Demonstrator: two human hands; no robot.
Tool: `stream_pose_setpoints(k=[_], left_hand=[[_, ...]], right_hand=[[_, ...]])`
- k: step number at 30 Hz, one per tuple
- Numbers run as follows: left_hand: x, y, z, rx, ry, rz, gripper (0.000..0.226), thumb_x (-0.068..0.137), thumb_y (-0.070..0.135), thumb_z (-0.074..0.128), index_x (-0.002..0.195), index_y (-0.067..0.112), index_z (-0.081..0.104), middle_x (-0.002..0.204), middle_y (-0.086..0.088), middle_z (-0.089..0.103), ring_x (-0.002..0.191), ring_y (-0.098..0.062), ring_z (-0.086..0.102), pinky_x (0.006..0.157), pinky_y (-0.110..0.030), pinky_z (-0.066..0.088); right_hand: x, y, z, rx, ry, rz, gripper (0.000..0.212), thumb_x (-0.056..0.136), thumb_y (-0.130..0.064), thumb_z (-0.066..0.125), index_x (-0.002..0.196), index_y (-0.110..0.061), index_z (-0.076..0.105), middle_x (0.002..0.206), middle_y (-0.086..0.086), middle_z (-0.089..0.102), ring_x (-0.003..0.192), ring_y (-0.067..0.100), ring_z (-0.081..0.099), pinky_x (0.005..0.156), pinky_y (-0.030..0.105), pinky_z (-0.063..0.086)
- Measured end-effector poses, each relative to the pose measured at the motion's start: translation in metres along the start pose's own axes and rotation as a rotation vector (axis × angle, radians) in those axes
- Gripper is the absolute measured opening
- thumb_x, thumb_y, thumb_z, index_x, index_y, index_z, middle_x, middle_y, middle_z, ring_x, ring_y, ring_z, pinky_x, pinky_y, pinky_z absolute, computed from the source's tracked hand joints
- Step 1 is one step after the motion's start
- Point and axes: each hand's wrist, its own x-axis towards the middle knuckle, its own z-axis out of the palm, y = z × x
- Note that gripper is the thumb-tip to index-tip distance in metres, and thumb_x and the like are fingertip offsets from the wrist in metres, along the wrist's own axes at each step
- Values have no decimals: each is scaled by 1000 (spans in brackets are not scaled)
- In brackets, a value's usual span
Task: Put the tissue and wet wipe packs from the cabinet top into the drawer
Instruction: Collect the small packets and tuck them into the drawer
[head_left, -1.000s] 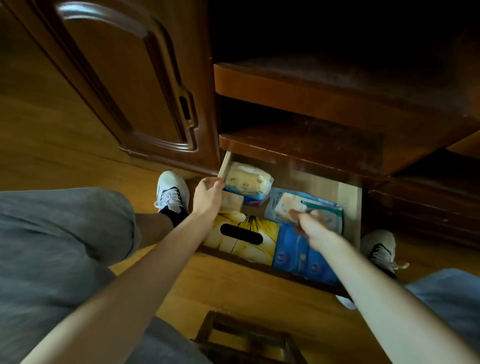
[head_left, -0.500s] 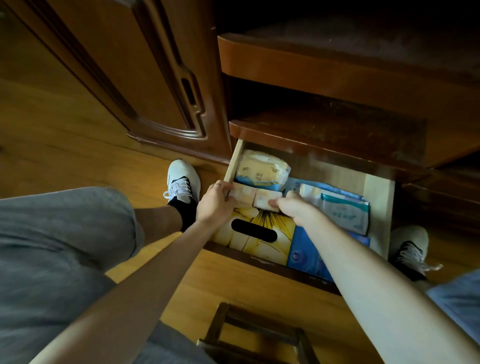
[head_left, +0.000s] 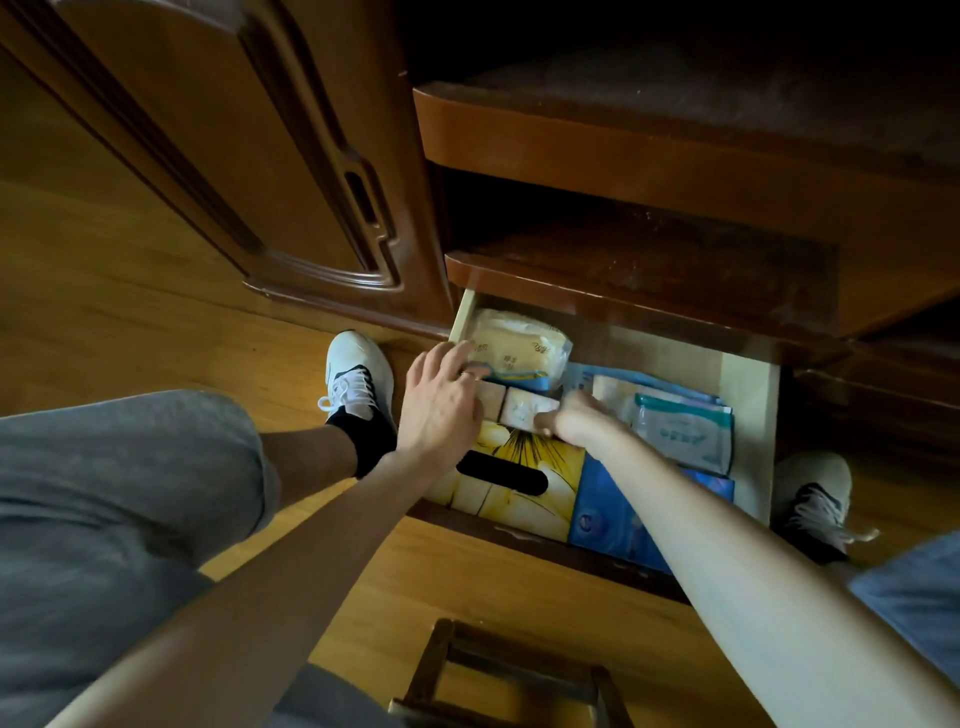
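In the open drawer (head_left: 748, 395), two small pale tissue packs (head_left: 519, 408) lie side by side just above the yellow tissue box (head_left: 519, 467). The left hand (head_left: 441, 405) rests over the left one with fingers fairly straight, while the right hand (head_left: 576, 421) curls its fingers onto the right one (the grip itself is partly hidden). A yellow soft pack (head_left: 514, 348) sits behind the box, a teal wet wipe pack (head_left: 680, 426) to its right.

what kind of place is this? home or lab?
Most likely a home room: a dark wooden cabinet on a wood floor, its open drawer stocked with tissue and wipe packs, such as a yellow tissue box.
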Motion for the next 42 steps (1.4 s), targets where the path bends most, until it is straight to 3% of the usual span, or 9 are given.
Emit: stream_pose_setpoints(k=[4,8,12,15,25,32,36,39,42], left_hand=[[45,13,11,152,-199,201,50,91,16,56,141,12,56,156,-7,38,141,-29,34,117,-42,26],[86,36,34,253,-451,188,63,98,13,47,157,15,25,163,-1,21,147,-26,22,116,-45,27],[98,49,49,306,-609,38,47,97,9,51,143,16,53,150,-3,45,136,-28,39,103,-42,45],[91,47,56,333,-647,29,42,96,4,51,138,10,60,145,-8,51,132,-30,44,100,-42,48],[87,41,48,259,-582,18,39,98,2,46,131,15,63,136,-7,57,123,-29,52,92,-41,52],[51,35,14,108,-342,118,36,105,37,39,118,21,69,132,4,60,111,-21,60,77,-38,53],[0,30,-17,73,-501,270,64,92,73,32,133,32,57,139,13,50,120,-15,55,87,-38,52],[-51,26,-32,113,-630,424,99,68,101,27,137,34,53,132,14,50,120,-10,50,93,-35,47],[-85,30,-29,290,-695,550,91,75,90,48,136,24,51,125,8,51,112,-15,50,84,-36,49]], right_hand=[[-5,13,-14,5,221,-96,25,94,-41,67,108,-21,64,101,3,65,87,25,61,68,33,47],[-5,45,-28,-176,372,-297,27,97,-40,55,117,-23,64,114,6,64,112,30,60,77,36,46],[4,94,-36,-329,490,-319,51,97,-43,52,145,-24,48,147,0,50,135,24,44,106,43,38],[15,122,-38,-389,380,-185,71,97,-44,56,159,-25,27,162,4,34,147,26,33,116,48,34],[17,131,-35,-234,339,-183,70,97,-44,60,157,-25,28,156,5,42,146,26,36,114,47,38],[-36,153,-47,-385,460,-319,65,104,-49,46,159,-21,27,165,5,33,151,26,30,121,45,28],[-90,172,-40,-519,532,-540,48,105,-53,41,143,-25,48,144,-3,54,135,17,48,108,34,41],[-130,190,-16,-581,367,-640,50,99,-68,43,131,-31,52,129,-9,59,117,10,57,88,25,45],[-148,199,10,-651,237,-655,69,92,-73,50,142,-26,48,130,-6,59,116,15,60,86,30,47]])
